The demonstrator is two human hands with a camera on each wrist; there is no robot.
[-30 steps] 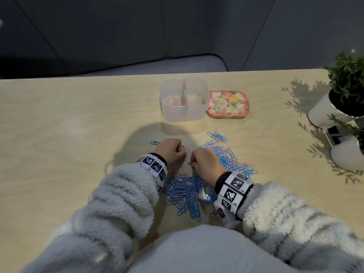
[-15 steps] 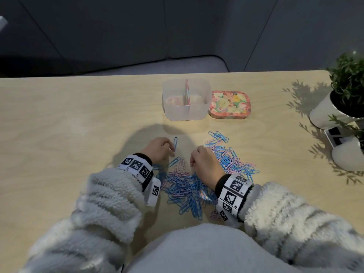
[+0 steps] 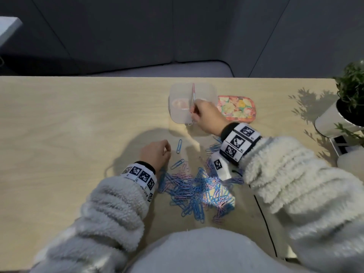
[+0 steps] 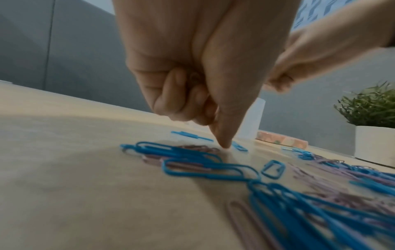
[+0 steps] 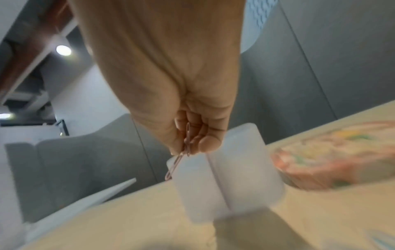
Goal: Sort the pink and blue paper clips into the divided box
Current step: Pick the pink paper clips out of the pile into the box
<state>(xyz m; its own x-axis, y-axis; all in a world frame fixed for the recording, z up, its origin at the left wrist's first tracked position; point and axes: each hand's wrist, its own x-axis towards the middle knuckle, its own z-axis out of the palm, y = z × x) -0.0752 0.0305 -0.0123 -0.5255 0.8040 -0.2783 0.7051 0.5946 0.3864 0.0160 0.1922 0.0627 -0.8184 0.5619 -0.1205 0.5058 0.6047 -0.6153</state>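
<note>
My right hand (image 3: 206,115) pinches pink paper clips (image 5: 174,166) at the near wall of the divided box (image 3: 178,117), I think for its left compartment, while my left hand (image 3: 155,154), fingers curled and forefinger down, rests beside the mixed pile (image 3: 197,191); if it holds a clip I cannot tell.

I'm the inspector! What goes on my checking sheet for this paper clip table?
Surface: pale wooden table.
Job's things: divided box open, sorted pink clips in its left compartment; pile of pink and blue paper clips near the person; one blue clip lying apart.
Clutter: flowered lid right of the box; potted plant at the right edge.
Hands: right hand pinches pink paper clips at the box's near wall; left hand has fingers curled beside the pile, contents unclear.
Cables: thin dark cable under the right sleeve.
Surroundings: grey seat and dark wall panels behind the table.
</note>
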